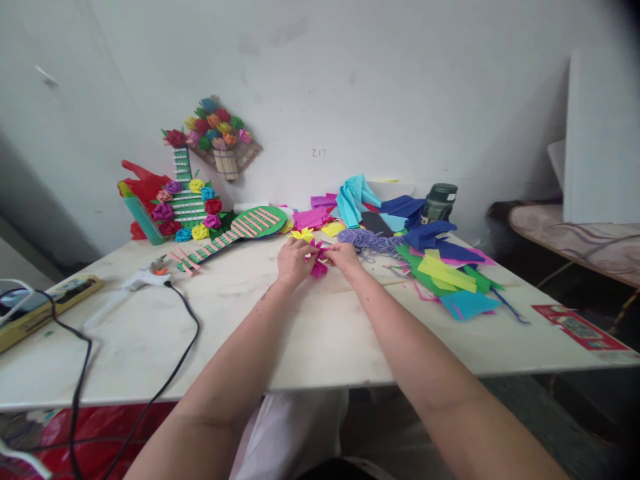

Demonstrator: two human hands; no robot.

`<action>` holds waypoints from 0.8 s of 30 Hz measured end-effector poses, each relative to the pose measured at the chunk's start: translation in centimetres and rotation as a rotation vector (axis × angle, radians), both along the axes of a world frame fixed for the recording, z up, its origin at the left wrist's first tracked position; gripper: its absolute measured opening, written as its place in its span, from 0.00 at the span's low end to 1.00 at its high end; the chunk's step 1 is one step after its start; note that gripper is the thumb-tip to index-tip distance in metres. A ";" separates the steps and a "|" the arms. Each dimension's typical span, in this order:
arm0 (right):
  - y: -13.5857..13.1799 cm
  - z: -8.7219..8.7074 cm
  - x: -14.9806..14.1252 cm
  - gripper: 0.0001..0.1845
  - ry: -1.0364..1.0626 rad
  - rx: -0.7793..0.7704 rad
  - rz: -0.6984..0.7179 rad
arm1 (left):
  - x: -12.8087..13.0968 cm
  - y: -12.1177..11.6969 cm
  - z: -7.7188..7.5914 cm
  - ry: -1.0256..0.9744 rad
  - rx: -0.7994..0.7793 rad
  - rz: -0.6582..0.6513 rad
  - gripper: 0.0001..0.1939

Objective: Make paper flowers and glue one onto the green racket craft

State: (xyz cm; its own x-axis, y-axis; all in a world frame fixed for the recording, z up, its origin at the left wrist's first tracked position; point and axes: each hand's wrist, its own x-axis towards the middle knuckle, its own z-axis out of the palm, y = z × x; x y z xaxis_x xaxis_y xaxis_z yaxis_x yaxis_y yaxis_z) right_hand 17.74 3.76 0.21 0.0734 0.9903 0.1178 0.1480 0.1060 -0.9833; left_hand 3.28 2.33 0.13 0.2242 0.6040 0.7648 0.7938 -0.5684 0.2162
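Over the middle of the table, both my hands are closed on a magenta crepe-paper flower (319,268). My left hand (294,261) grips it from the left, with its fingers bent around the petals. From the right, my right hand (343,259) pinches it near the top. The fingers cover much of the flower's centre. Just behind the left fingertips lies a yellow paper flower (302,234). A tangle of purple yarn (370,241) sits behind and to the right of my right hand.
A glue gun (150,277) with a black cord and a power strip (55,303) lie at left. Behind are a green guitar-shaped craft (260,223) and a flower-decorated stand (189,208). Coloured paper sheets (445,275) and a dark bottle (439,202) occupy the right.
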 end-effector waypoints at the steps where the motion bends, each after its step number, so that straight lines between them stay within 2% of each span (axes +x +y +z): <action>1: 0.0 0.0 0.0 0.03 -0.015 0.003 -0.003 | 0.0 0.0 0.0 0.014 0.011 0.020 0.07; 5: 0.4 -0.4 0.1 0.04 -0.088 0.037 -0.013 | 0.1 -0.1 0.0 0.070 0.035 0.078 0.07; 14: 1.5 -1.5 0.2 0.07 -0.280 0.116 -0.049 | 0.4 -0.4 0.1 0.070 0.028 0.115 0.05; 24: 0.8 -0.7 0.2 0.04 -0.145 0.002 -0.048 | 0.4 -0.4 0.1 0.044 -0.072 0.049 0.04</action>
State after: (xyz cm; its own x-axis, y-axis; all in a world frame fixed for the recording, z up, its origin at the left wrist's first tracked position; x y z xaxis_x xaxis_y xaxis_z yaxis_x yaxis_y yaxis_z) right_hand 17.94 4.59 -0.53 0.1022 0.9859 0.1324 0.2936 0.0972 -0.9510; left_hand 3.70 1.91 0.20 0.2258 0.6683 0.7088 0.8300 -0.5129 0.2193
